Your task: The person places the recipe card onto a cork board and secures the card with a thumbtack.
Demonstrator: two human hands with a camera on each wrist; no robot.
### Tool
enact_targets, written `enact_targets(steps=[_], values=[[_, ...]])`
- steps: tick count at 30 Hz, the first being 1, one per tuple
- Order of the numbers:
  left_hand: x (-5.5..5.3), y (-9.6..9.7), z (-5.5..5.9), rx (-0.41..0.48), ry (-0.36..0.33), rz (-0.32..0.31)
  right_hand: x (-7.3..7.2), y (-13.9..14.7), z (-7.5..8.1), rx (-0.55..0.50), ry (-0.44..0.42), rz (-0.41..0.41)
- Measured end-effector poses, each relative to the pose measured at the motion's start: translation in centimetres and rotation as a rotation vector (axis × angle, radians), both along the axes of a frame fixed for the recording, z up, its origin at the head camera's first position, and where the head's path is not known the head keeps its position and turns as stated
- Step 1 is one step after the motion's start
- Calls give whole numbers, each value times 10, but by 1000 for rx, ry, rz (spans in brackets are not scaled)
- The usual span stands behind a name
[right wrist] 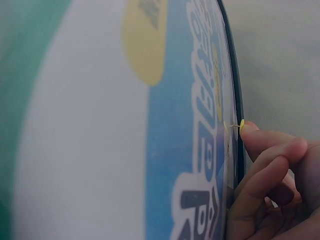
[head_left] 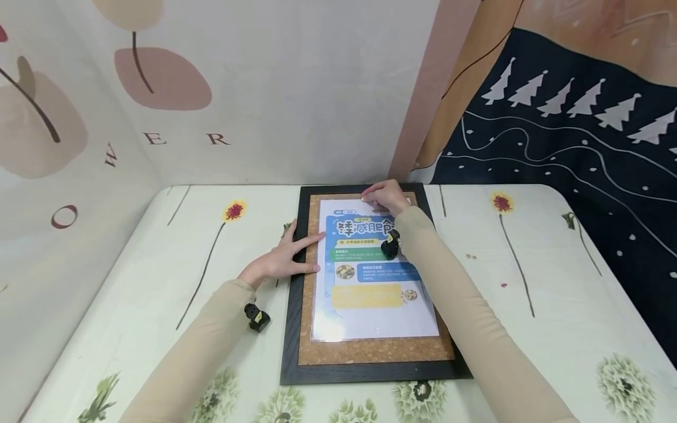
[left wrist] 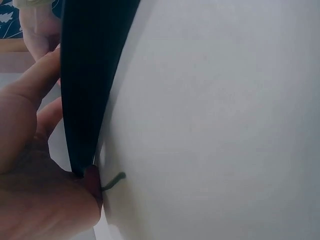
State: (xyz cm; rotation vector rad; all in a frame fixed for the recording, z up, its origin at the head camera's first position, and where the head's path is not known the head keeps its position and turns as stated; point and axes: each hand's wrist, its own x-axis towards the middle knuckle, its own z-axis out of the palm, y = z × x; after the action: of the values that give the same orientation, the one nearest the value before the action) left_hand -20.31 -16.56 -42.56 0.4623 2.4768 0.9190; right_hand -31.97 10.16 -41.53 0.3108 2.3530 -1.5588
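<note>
A cork board in a black frame [head_left: 291, 329] lies on the table, with a colourful printed poster [head_left: 375, 320] in a clear glossy cover on its cork. My left hand [head_left: 277, 261] rests across the board's left edge. Two of its spread digits reach over onto the poster's left side, while another fingertip [left wrist: 92, 182] sits against the frame's outer side. At the poster's top edge my right hand [head_left: 388, 197] holds a yellow thumbtack [right wrist: 242, 126] by its head at a fingertip. The tack's thin pin points at the sheet and shows outside it; the other fingers are curled.
A white cloth with printed flowers [head_left: 502, 202] covers the table. Behind it hang a pale curtain [head_left: 296, 88] and a dark cloth with white trees [head_left: 529, 141]. Small black devices [head_left: 257, 318] are worn on both sleeves.
</note>
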Motion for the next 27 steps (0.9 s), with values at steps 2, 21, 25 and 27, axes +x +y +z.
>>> enact_targets(steps=[2, 21, 25, 27], values=[[0, 0, 0, 3, -2, 2, 1, -1, 0, 2, 6, 3], [-1, 0, 2, -2, -6, -5, -1, -5, 1, 48, 20, 22], [-1, 0, 2, -4, -9, -9, 1, -6, 2, 48, 15, 14], [-1, 0, 1, -5, -12, -10, 1, -7, 1, 51, 14, 8]])
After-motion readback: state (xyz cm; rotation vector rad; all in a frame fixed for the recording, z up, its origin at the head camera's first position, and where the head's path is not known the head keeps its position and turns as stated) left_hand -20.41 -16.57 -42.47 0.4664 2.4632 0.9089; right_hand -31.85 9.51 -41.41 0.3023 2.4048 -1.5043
